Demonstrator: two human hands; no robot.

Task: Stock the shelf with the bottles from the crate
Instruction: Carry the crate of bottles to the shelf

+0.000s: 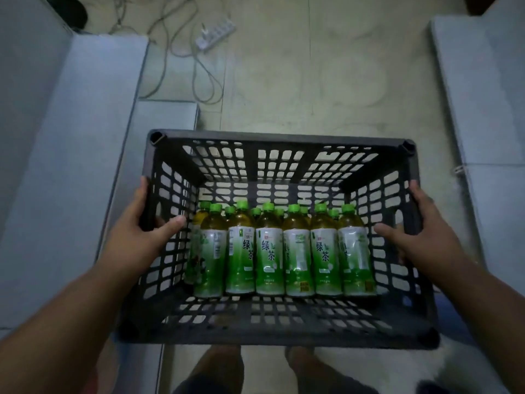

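A dark grey slatted plastic crate (279,139) is held up in front of me above the floor. Inside it, several green tea bottles (269,257) with green caps and green-white labels stand packed in rows toward the near side. My left hand (142,231) grips the crate's left wall, thumb inside and fingers outside over the rim. My right hand (417,234) grips the right wall the same way. The far half of the crate holds nothing.
White shelf units stand at the left (71,155) and at the right (483,95), with a tiled floor aisle between them. A white power strip (216,34) and loose cables (181,55) lie on the floor ahead. My legs (213,373) show below the crate.
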